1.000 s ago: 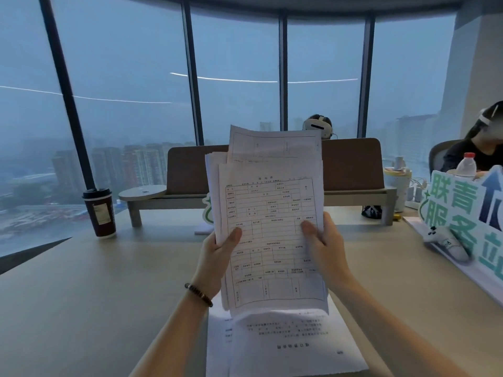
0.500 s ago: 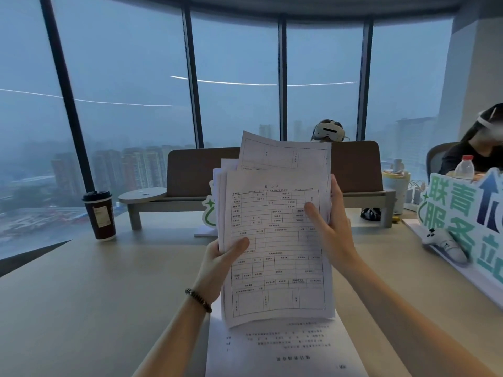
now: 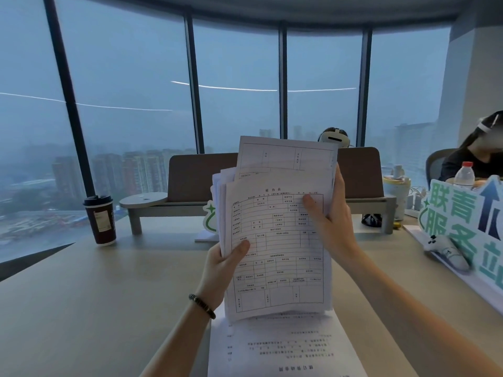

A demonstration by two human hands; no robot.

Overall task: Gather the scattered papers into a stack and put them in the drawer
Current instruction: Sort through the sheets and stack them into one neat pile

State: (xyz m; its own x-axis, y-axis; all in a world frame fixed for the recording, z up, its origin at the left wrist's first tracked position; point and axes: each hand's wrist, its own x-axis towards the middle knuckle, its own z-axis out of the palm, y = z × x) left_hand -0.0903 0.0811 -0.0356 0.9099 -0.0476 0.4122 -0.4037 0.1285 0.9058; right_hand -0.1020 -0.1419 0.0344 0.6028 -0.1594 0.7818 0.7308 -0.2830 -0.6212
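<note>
I hold a bundle of white printed papers (image 3: 277, 257) upright above the desk. The sheets are uneven, and one rear sheet sticks up higher than the rest. My left hand (image 3: 223, 268) grips the bundle's lower left edge, thumb on the front sheet. My right hand (image 3: 330, 227) grips the upper right side, thumb across the front and fingers behind. Another printed sheet (image 3: 283, 349) lies flat on the desk just below the bundle, its text upside down to me. No drawer is in view.
A dark paper coffee cup (image 3: 100, 220) stands at the left. A wooden shelf riser (image 3: 152, 204) with a brown divider crosses the back of the desk (image 3: 81, 308). A green-and-white sign (image 3: 462, 213), a white controller (image 3: 446, 251) and a water bottle (image 3: 464, 176) sit at right, near a seated person.
My right hand has slid up from the bundle's lower right to its upper right edge. The bundle has risen slightly, and its sheets sit closer together.
</note>
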